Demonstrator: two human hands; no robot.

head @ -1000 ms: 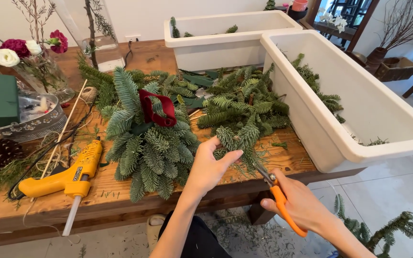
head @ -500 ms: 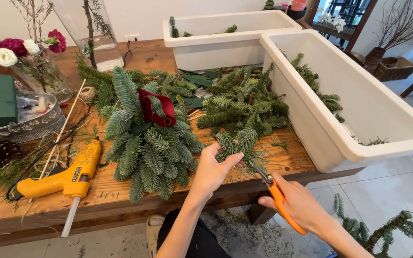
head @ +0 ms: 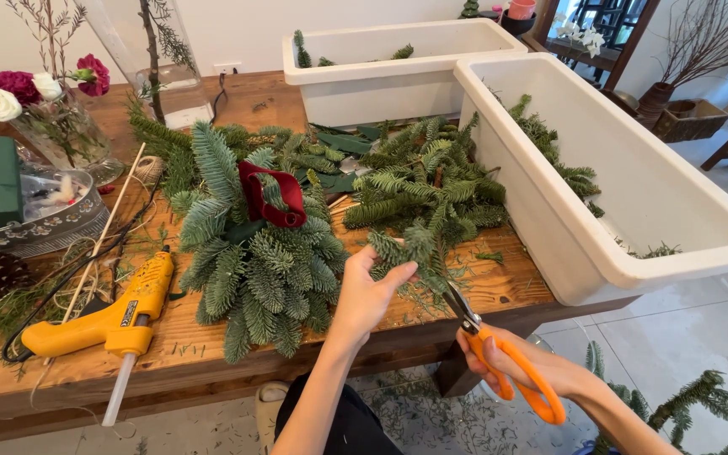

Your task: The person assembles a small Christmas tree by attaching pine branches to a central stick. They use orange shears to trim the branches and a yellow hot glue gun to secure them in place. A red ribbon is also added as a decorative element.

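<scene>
Your left hand (head: 370, 293) is pinching a fir sprig (head: 406, 247) while your right hand (head: 520, 371) is squeezing orange scissors (head: 499, 358) at its 4 o'clock. The blades are working close to your fingertips (head: 404, 274), so they risk nicking them.

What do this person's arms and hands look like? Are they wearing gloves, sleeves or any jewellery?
Both arms are bare from the lower edge of the picture to the fingertips: no sleeves, no gloves. The left hand and right hand show no rings, watch or bracelet that I can see. Nails look short and plain. Dark clothing shows below, between the arms.
</scene>
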